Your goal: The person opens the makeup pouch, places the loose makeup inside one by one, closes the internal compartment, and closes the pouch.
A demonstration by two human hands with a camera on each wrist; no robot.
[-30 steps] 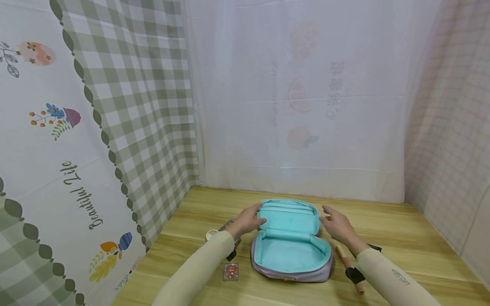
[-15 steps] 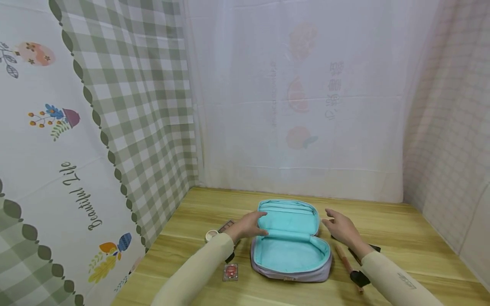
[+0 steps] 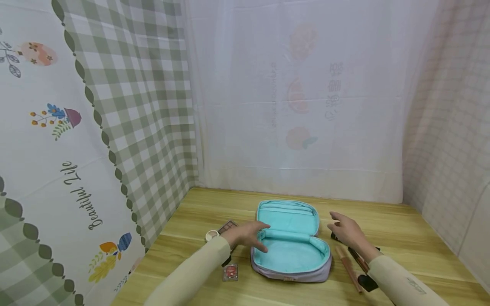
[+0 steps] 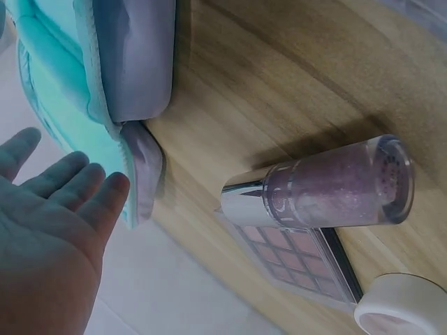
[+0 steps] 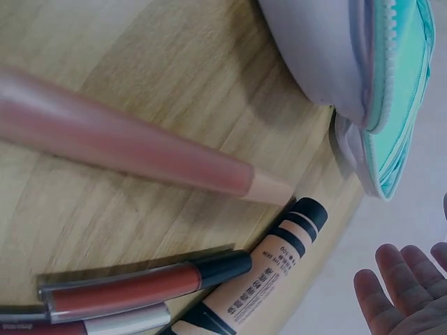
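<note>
A lavender zip case (image 3: 292, 278) with a turquoise lining lies unzipped on the wooden table, its lid folded back. My left hand (image 3: 246, 235), fingers spread and holding nothing, overlaps the case's left edge in the head view. Beside it in the left wrist view are a glittery purple bottle (image 4: 335, 185), an eyeshadow palette (image 4: 286, 258) and a white round jar (image 4: 405, 300). To the right of the case, my right hand (image 3: 347, 229) has loosely extended fingers and holds nothing. Nearest to it are a pink tube (image 5: 126, 143), a foundation tube (image 5: 265, 269) and a lip gloss (image 5: 133, 286).
A small clear compact with a red centre (image 3: 230, 272) lies left of the case, near the front. A second gloss tube (image 5: 133, 319) lies against the first on the right. White curtain (image 3: 245, 144) and green checked cloth (image 3: 153, 106) border the table.
My left hand has moved from beside the lid toward the front, over the case's left edge. My right hand has drifted right, away from the case. The case stays put.
</note>
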